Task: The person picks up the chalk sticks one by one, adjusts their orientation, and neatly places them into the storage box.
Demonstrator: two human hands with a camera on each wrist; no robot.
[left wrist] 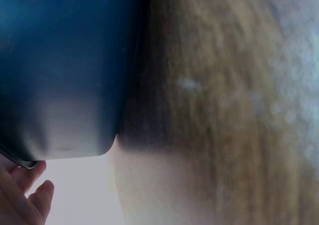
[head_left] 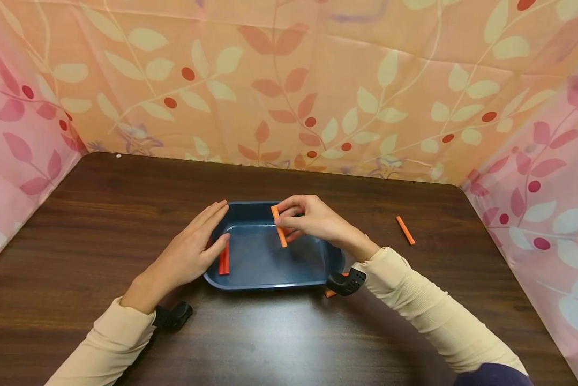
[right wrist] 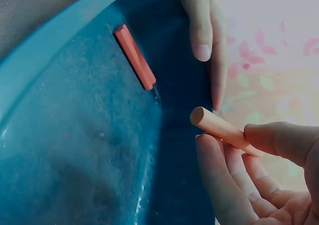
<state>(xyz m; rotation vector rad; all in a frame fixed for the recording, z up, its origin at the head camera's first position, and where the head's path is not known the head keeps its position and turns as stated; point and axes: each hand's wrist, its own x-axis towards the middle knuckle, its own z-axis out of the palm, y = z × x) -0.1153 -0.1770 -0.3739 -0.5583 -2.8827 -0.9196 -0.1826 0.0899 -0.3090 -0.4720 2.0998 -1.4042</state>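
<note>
My right hand point(head_left: 313, 217) pinches an orange stick point(head_left: 279, 226) between thumb and fingers, tilted over the inside of a blue tray point(head_left: 269, 285). In the right wrist view, the round end of that stick point(right wrist: 224, 130) points toward the tray's inside. My left hand point(head_left: 187, 249) lies along the tray's left side with nearly straight fingers, its thumb reaching in over the rim. Two red sticks point(head_left: 224, 260) rest side by side on the tray floor beneath that thumb, partly covered by it in the head view.
An orange stick point(head_left: 405, 230) lies on the dark wooden table point(head_left: 269, 343) to the right. Close to the tray's right front corner is another orange piece point(head_left: 330, 293), mostly hidden by the black wrist camera point(head_left: 347, 282). Flowered cloth point(head_left: 279, 86) hangs behind and at both sides.
</note>
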